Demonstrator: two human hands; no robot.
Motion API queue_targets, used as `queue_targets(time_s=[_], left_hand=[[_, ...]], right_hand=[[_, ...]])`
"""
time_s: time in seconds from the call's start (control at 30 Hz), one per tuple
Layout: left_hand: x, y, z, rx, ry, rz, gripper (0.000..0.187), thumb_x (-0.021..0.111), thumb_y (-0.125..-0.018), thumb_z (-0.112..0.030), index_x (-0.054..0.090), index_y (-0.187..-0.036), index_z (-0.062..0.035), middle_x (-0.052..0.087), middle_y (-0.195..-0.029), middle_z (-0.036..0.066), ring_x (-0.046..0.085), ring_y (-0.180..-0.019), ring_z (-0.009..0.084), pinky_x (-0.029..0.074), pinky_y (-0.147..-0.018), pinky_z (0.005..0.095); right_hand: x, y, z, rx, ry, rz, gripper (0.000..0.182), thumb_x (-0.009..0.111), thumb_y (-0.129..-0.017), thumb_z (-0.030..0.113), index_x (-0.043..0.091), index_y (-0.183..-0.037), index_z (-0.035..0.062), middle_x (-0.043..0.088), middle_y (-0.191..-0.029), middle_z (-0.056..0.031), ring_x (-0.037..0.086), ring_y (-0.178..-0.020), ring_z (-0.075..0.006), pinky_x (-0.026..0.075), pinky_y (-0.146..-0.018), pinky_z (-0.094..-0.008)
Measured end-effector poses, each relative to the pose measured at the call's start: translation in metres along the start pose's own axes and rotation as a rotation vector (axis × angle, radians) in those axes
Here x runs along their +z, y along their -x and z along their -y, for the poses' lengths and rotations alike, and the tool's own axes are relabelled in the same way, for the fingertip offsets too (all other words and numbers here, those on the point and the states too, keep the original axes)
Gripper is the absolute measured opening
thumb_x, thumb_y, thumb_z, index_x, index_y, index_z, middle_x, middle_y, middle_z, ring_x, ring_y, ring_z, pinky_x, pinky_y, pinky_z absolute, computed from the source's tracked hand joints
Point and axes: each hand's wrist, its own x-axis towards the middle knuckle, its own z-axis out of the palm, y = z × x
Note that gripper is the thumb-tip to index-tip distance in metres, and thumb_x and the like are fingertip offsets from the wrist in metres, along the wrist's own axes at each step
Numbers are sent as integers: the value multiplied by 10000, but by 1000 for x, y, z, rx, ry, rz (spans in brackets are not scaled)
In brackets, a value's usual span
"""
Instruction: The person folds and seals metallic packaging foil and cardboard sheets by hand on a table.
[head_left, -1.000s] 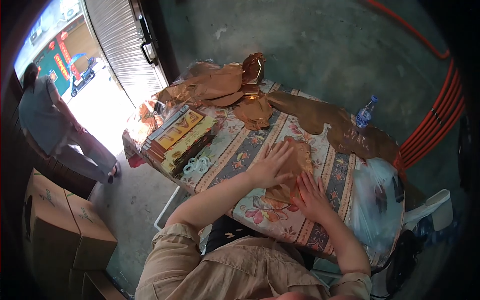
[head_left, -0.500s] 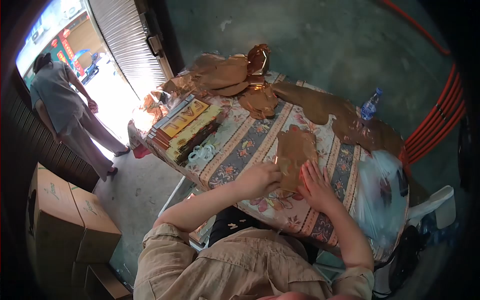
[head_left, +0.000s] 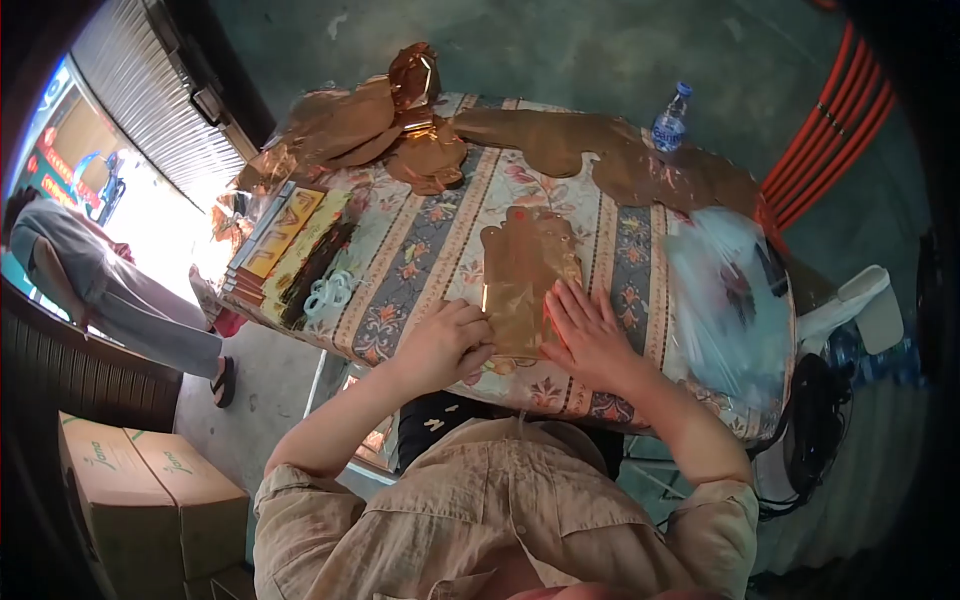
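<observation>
A flat, shiny brown-gold sheet (head_left: pixel 525 262) lies on the flowered tablecloth in front of me. My right hand (head_left: pixel 592 333) rests flat on its lower right part, fingers spread. Beside its lower left edge, my left hand (head_left: pixel 447 345) is closed with the fingers curled in; what they hold, if anything, is hidden. A thin bright line runs up the sheet's left edge just above those fingers. Further left on the cloth lie a stack of printed packets (head_left: pixel 290 240) and several whitish rings (head_left: pixel 330 292).
Crumpled brown foil (head_left: pixel 345 125) and a long brown sheet (head_left: pixel 540 135) cover the table's far side. A water bottle (head_left: pixel 672 120) stands on it. Clear plastic bags (head_left: pixel 730 300) lie at right. Cartons (head_left: pixel 150 480) stand lower left; a person (head_left: pixel 90 270) is by the doorway.
My view has turned, so the table appears shifted left and up. My right hand stays flat on the sheet; my left hand remains curled at its left edge, slightly lower along it.
</observation>
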Motion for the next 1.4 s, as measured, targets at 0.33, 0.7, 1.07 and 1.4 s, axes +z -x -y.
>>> queue_targets(time_s=[0.33,0.7,1.07,1.4], left_hand=[[11,-71,40,48,69,-88,128,673,-819,-103,624,-889,-7,621,-962,134,583,-899,346,484,-811,410],[46,-83,38,144,-162,1,434,654,-856,-328,568,-1208,-90,531,-1181,103,497,-1095,296,392,-942,410],[39,-83,36,70,-73,90,482,687,-840,-283,551,-1243,-58,519,-1267,109,477,-1173,308,377,-1008,417],[40,-84,39,82,6,30,463,707,-833,-259,567,-1222,-48,544,-1239,118,501,-1133,321,396,-989,415]], right_hand=[[-5,9,6,34,-58,7,713,403,-986,463,232,-1500,-1,176,-1582,-189,81,-1490,-301,33,-1177,-538],[-2,11,-3,-21,-229,-73,695,461,-982,415,233,-1506,19,188,-1570,-204,123,-1480,-311,65,-1191,-491],[-24,3,-63,-5,-163,-186,426,577,-922,242,539,-1289,31,502,-1358,-152,419,-1318,-309,265,-1139,-487],[-25,0,-63,-105,-76,-200,442,599,-906,316,557,-1260,55,510,-1276,-149,446,-1267,-302,221,-1139,-559]])
